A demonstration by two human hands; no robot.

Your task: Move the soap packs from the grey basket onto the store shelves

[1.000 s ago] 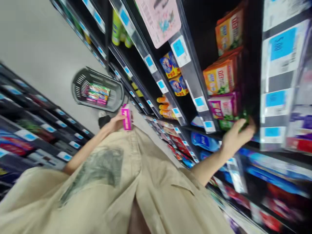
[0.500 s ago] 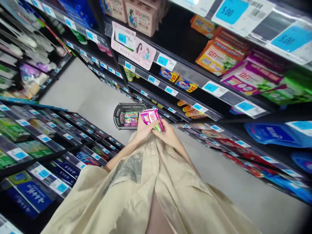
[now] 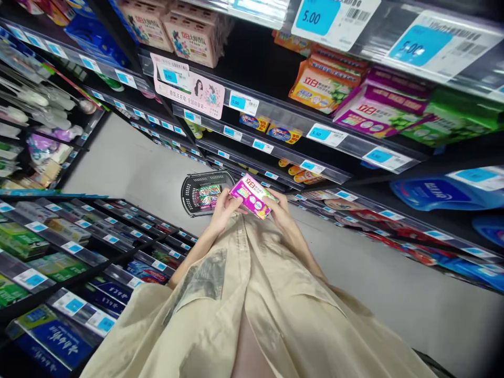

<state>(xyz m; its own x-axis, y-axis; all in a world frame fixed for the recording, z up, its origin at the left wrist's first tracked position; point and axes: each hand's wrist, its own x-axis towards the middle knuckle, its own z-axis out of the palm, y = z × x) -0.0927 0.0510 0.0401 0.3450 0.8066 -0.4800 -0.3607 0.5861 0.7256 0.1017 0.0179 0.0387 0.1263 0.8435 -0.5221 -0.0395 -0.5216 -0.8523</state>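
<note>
In front of my body I hold a purple and white laundry soap pack (image 3: 252, 197) with green leaves printed at its right end. My left hand (image 3: 223, 209) is closed on its left end, the thumb on the front face. On the right end my right hand (image 3: 281, 210) is closed too. The printed front faces up toward me, tilted down to the right. Just beyond my left hand, a black shopping basket (image 3: 184, 193) stands on the floor with several colourful packs (image 3: 210, 195) inside.
Matching purple soap packs (image 3: 368, 116) and orange soap packs (image 3: 325, 86) sit on the shelf ahead, beside pink boxes (image 3: 191, 39). A blue bottle (image 3: 427, 194) lies at right. Toothpaste boxes (image 3: 51, 336) fill the left shelves. Grey floor (image 3: 129, 157) runs between the shelves.
The soap pack has been turned, so its lettering now reads upright and more of its front shows. My hands have moved apart to its two ends. The view has shifted slightly.
</note>
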